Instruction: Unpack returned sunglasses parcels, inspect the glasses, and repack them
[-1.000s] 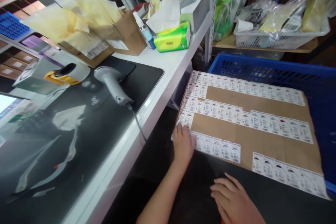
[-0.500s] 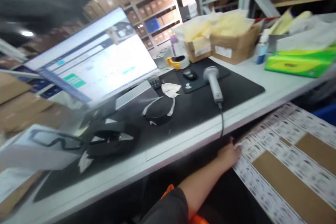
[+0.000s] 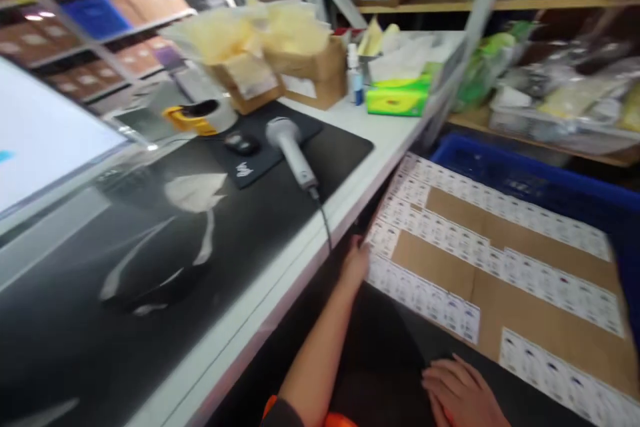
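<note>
A wide brown cardboard sheet lies at the right, covered with rows of white printed labels. At its left edge is my left hand, closed on the cardboard there; blur and the sheet hide some of its fingers. My right hand is low in the view, just in front of the sheet's near edge. Its fingers are stretched out close together, with nothing seen in them. On the desk to the left rests a grey handheld scanner, its cable hanging over the desk edge.
A blue crate is behind and beside the cardboard. Along the desk are safety glasses, a mouse, a tape dispenser, a green tissue pack and a cardboard box. A monitor stands left.
The view has swung right, so more of the labelled cardboard and the blue crate show. My right hand has come into view; my left hand stays at the cardboard's left edge.
</note>
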### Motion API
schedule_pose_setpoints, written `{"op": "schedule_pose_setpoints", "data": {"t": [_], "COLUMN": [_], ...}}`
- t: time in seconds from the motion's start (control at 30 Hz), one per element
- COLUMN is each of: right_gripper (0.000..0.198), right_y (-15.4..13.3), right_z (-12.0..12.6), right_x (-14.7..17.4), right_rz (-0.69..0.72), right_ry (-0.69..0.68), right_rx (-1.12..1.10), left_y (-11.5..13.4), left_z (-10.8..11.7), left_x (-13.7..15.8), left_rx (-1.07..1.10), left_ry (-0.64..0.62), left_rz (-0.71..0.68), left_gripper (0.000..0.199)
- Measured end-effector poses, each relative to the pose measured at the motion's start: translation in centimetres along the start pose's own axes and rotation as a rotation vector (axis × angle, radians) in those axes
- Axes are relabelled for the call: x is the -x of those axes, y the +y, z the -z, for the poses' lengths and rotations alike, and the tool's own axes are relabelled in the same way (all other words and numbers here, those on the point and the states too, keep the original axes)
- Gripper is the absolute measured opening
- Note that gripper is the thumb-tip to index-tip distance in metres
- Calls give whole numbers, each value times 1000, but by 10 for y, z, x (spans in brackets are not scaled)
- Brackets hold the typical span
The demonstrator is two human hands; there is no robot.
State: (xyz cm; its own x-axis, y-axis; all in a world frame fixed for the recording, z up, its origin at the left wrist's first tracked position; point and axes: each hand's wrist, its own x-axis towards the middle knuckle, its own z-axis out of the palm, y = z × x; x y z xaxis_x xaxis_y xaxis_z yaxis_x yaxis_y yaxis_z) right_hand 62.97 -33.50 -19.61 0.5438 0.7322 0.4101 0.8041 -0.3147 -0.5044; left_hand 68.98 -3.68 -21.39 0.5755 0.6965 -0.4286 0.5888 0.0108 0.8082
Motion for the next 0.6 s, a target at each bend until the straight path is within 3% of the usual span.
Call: {"op": "schedule_pose_setpoints", "data": {"t": [0.07, 0.17, 0.43, 0.6], "right_gripper": [32, 26, 20, 25], "right_y": [-8, -12, -6, -1], "right_z": [2, 3, -1, -2], "right_x": [-4, -7, -1, -5], "right_rz": [-102, -135, -98, -26], "right_ry": [-25, -52, -56, -8], "right_rx": [-39, -59, -37, 7], "left_y": [-5, -14, -14, -4], "left_z": [-1, 0, 2, 5], "left_x": [-10, -18, -15, -9], "left_rx": [-11, -12, 122, 218], "left_ry": [-43, -52, -35, -46], "left_rz": [-10, -24, -39, -59], "left_gripper": [30, 25, 16, 27]}}
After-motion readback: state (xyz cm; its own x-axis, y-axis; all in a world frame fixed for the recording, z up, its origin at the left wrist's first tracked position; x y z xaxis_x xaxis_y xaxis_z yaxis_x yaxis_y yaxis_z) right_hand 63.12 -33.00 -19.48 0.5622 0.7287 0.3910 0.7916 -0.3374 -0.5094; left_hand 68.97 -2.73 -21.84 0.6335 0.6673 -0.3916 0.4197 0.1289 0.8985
